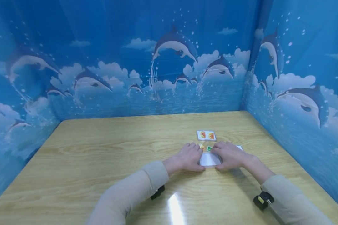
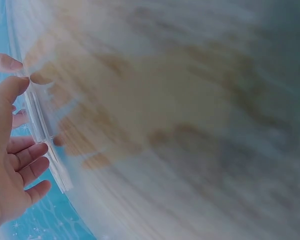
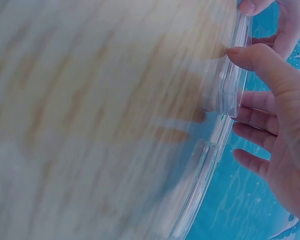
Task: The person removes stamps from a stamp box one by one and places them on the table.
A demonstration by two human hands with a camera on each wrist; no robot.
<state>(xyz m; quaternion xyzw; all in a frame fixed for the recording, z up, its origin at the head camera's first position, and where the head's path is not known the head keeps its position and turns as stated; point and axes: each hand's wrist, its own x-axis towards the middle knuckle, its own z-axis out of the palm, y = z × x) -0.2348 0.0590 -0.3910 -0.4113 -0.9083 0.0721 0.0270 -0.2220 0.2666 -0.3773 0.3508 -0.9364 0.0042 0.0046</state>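
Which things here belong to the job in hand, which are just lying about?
In the job:
left hand
right hand
clear flat case gripped between them

Apparently just lying about:
case with two orange pictures
pale item partly hidden by right hand

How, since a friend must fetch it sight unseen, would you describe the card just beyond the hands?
On the wooden table before the dolphin curtain, look right of centre, at the left hand and right hand. Just beyond them lies a flat white card. Its two orange pictures, side by side, set it apart from the pale piece between the hands.
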